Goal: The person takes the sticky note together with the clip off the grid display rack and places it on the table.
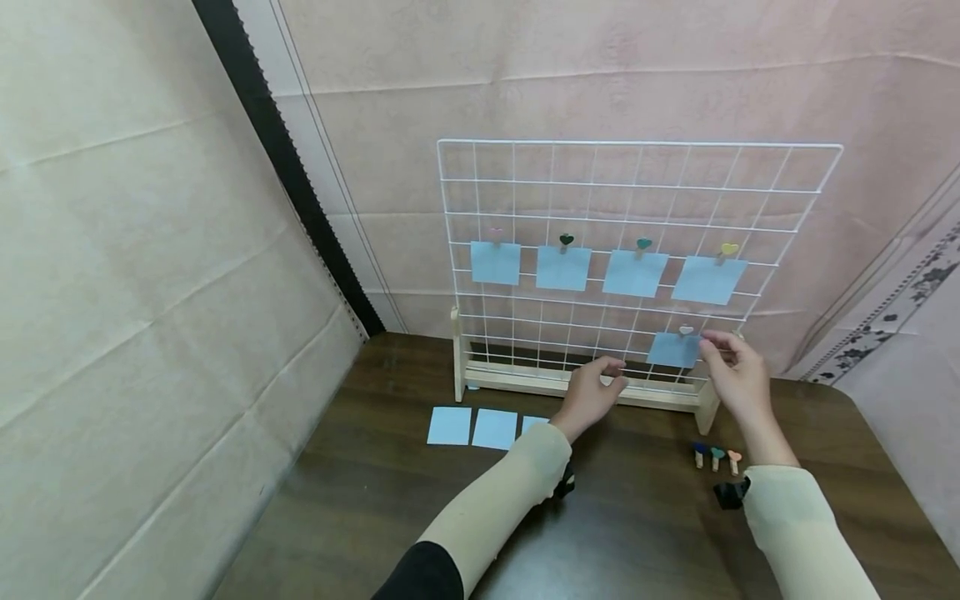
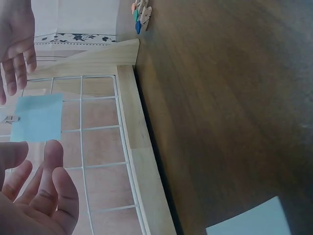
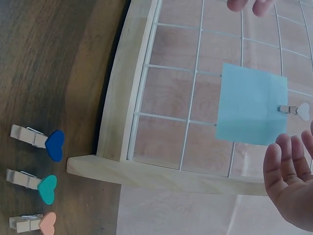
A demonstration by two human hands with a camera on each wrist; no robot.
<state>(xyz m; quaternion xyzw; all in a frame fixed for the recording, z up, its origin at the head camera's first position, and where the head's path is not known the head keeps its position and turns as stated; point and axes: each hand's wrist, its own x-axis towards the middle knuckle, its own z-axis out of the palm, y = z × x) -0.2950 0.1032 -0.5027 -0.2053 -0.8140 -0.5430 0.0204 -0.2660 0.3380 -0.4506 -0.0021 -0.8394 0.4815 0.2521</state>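
A light-blue paper square (image 1: 673, 350) hangs low at the right of a white wire grid (image 1: 570, 308), under a small clothespin with a white heart (image 3: 299, 111). My left hand (image 1: 591, 396) is just left of this square, fingers loosely bent and nothing between them. At the square's right edge is my right hand (image 1: 737, 375), its fingers relaxed and holding nothing in the right wrist view. Higher on the grid hangs a row of several blue squares (image 1: 562, 268), each below a heart clothespin (image 1: 729, 249).
Blue paper squares (image 1: 449, 426) lie on the brown table (image 1: 360, 500), one partly behind my left arm. Clothespins with blue (image 3: 55, 146), green (image 3: 47, 190) and orange (image 3: 47, 223) hearts lie at the right, near the grid's wooden stand (image 1: 705, 407).
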